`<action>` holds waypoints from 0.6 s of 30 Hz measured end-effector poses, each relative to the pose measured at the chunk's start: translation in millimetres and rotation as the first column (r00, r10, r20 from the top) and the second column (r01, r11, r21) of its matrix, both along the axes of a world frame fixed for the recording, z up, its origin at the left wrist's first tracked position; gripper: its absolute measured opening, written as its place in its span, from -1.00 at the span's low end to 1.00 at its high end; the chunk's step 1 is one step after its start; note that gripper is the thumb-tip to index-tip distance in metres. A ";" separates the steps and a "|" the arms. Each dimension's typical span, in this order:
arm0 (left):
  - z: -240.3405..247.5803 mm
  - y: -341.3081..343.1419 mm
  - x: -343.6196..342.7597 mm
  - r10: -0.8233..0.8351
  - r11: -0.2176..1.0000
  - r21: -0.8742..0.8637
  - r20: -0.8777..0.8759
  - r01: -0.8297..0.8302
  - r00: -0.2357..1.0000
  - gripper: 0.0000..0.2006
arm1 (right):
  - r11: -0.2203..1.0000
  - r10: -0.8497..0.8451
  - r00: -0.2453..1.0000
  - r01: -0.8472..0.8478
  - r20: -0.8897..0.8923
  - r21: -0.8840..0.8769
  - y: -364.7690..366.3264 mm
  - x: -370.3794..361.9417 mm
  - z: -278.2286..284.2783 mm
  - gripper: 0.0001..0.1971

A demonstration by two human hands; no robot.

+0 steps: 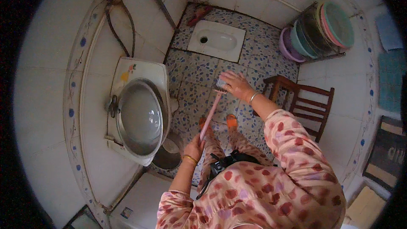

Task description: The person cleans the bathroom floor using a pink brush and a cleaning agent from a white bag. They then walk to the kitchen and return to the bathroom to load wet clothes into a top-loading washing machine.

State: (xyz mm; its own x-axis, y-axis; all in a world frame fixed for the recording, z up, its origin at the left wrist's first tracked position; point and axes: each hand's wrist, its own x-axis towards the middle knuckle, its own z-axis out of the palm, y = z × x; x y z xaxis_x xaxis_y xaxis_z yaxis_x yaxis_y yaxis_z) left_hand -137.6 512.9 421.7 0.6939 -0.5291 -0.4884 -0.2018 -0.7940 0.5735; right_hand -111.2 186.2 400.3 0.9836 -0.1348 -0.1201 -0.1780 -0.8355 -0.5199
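A long-handled brush with a pink handle (pixel 210 116) slants across the middle of the view. My left hand (pixel 194 149) is wrapped round the lower part of that handle. At the upper end is the brush head, with pale and dark bristles (pixel 221 84). Against these bristles lies my right hand (pixel 237 85), its fingers stretched out. Part of the brush head is hidden by the right hand. Below the brush, my feet in orange slippers (pixel 231 121) stand on the patterned floor.
On the left is a washbasin (pixel 142 116), with a bucket (pixel 167 154) below it. A white squat toilet (pixel 217 40) is set in the floor ahead. To the right stands a brown wooden chair (pixel 311 107); above it, several coloured basins (pixel 337 24) sit in a wall rack.
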 end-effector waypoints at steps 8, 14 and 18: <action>1.2 -18.5 -16.2 0.106 0.993 -0.046 -0.104 -0.112 0.989 -0.66 | 0.990 -0.026 0.997 0.016 -0.069 -0.137 6.9 6.0 -19.1 -0.58; -26.2 -5.1 -46.7 0.242 0.968 -0.031 -0.147 -0.249 0.959 -0.66 | 0.961 0.172 0.958 -0.214 0.228 0.173 27.2 0.3 -40.6 -0.57; -45.0 2.7 -63.1 0.483 0.824 -0.116 -0.368 -0.555 0.795 -0.68 | 0.814 -0.222 0.963 0.268 -0.150 0.515 36.8 -3.3 -42.3 -0.61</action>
